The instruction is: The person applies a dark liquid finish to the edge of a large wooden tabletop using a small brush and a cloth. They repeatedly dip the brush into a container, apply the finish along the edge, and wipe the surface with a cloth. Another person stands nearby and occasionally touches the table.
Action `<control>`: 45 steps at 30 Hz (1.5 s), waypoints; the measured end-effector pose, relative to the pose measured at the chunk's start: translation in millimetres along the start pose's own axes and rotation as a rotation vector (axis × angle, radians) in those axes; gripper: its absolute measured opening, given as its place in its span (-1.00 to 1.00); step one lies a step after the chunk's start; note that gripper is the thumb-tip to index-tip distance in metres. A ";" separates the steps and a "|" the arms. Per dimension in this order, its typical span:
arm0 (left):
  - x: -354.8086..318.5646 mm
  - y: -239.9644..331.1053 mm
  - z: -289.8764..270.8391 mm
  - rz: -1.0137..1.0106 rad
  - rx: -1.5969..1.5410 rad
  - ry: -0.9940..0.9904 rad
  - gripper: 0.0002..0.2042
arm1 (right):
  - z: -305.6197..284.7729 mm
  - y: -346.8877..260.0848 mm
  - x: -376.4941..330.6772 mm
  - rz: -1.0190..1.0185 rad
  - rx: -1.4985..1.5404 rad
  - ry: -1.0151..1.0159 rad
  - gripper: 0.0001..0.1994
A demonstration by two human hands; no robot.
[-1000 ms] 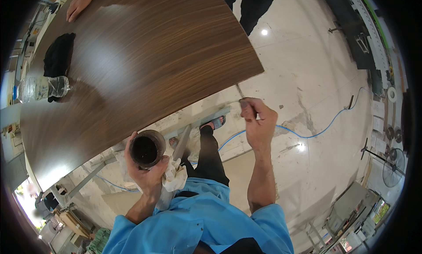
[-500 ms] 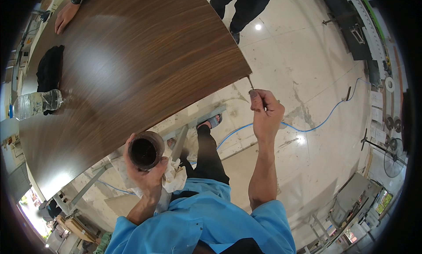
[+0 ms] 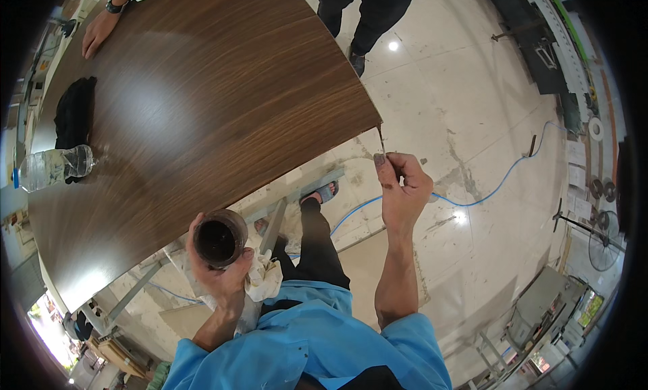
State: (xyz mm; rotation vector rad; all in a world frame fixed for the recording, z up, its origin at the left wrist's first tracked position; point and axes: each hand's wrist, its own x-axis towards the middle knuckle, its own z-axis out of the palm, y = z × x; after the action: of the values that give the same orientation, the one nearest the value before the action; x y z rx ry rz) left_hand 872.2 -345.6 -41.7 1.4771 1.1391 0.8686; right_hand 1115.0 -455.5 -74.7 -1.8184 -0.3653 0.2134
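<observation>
Leftmost on our brown wood-grain worktop (image 3: 223,86) lies a clear bottle (image 3: 57,168). Next, our left hand (image 3: 219,279) has its fingers wrapped round a cup (image 3: 238,227) of dark liquid (image 3: 216,241) near the edge; rightwards, our right hand (image 3: 406,196) pinches a thin stick (image 3: 383,142) by the corner (touching or not, we cannot tell).

Left fingers (image 3: 191,245) grip 1 cup (image 3: 239,229).

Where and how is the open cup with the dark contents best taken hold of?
Probably by the outer wall of the cup, coming from the person's near side and wrapping both flanks, mouth kept upward. It is round and open-topped, so the rim is best left clear. The left hand grips it that way; the wood-grain board lies toward its far side.
</observation>
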 end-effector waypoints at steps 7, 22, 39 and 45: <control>1.0 0.1 0.1 0.014 0.000 0.006 -0.17 | -5.0 4.6 4.8 -0.042 -0.010 0.118 -0.87; 2.2 1.7 -1.4 0.007 -0.011 -0.029 -0.19 | -10.1 -7.9 8.7 -0.064 -0.121 0.035 -0.89; 5.4 -1.3 -6.0 0.036 0.034 -0.007 -0.17 | -2.6 -6.5 -0.4 -0.057 -0.125 -0.040 -0.85; 5.0 0.1 -7.4 0.016 0.026 0.001 -0.16 | 6.8 -4.0 -5.1 -0.009 -0.036 0.004 -0.87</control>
State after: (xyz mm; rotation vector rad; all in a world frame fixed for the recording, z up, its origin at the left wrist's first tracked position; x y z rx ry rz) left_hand 866.8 -338.7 -40.3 1.5091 1.1447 0.8679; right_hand 1107.5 -450.3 -72.9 -1.8517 -0.3768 0.1986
